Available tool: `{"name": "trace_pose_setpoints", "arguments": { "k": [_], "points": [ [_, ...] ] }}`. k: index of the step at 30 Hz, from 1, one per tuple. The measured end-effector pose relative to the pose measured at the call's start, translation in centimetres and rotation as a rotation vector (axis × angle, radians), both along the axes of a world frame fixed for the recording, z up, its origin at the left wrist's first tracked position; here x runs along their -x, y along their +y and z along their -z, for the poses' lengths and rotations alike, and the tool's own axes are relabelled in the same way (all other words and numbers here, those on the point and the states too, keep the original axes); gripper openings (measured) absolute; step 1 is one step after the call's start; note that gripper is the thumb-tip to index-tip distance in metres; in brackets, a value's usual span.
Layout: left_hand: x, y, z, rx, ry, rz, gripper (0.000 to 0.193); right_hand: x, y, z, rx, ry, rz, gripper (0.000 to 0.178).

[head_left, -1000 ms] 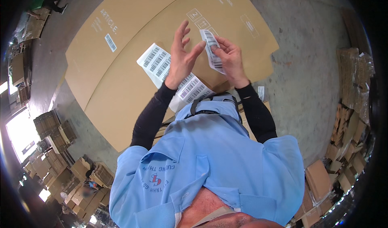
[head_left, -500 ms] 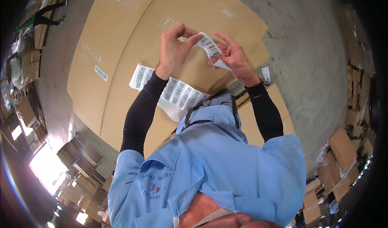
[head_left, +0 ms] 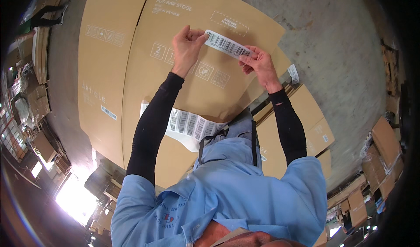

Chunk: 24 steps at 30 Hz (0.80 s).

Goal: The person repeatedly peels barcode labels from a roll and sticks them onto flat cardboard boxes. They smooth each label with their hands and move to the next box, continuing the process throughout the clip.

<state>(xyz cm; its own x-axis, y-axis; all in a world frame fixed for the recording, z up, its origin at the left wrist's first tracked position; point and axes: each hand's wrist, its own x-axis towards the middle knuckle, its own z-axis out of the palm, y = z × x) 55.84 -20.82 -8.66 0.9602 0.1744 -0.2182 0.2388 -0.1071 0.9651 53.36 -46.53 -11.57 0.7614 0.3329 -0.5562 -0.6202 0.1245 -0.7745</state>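
Note:
A white barcode label (head_left: 228, 45) is stretched between my two hands, above a large brown cardboard box (head_left: 175, 26). My left hand (head_left: 188, 48) pinches its left end between thumb and fingers. With thumb and fingertips, my right hand (head_left: 259, 65) grips the right end. Just beyond the label, the box has a dashed printed rectangle (head_left: 229, 21). A sheet of several barcode labels (head_left: 192, 124) lies on the box's near part, in front of my body and partly behind my left forearm.
A second large box (head_left: 98, 59) adjoins on the left and bears a small barcode label (head_left: 109, 112). More boxes (head_left: 302, 129) stand by my right side. Stacked cardboard (head_left: 385, 146) lines the right edge. At the far upper left, a person's legs (head_left: 48, 17) show.
The label has gone from curled to nearly flat as my right hand drew its end out. Both hands now sit closer to the dashed rectangle.

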Motion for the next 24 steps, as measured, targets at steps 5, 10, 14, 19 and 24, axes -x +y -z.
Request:
{"name": "trace_pose_setpoints", "arguments": {
  "k": [5,10,14,19,24],
  "points": [
    [-5.0,-0.3,6.9,-0.155,-0.084,-0.021,0.023,-3.5,0.5,4.3,0.05,-0.082,0.13,0.04],
    [-7.9,0.0,10.2,-0.329,-0.061,-0.014,0.024,-5.2,1.6,7.2,0.218,-0.177,0.138,0.048],
    [-8.6,-0.5,10.6,-0.654,-0.061,0.055,0.022,-5.5,2.4,8.3,0.317,-0.236,0.114,0.045],
    [-8.5,-0.9,10.9,-0.747,-0.118,0.053,0.018,-5.4,2.7,9.1,0.389,-0.295,0.107,0.045],
    [-8.3,-1.0,11.8,-0.808,-0.148,0.036,0.014,-5.6,2.6,9.1,0.459,-0.306,0.081,0.045]
  ]
}}
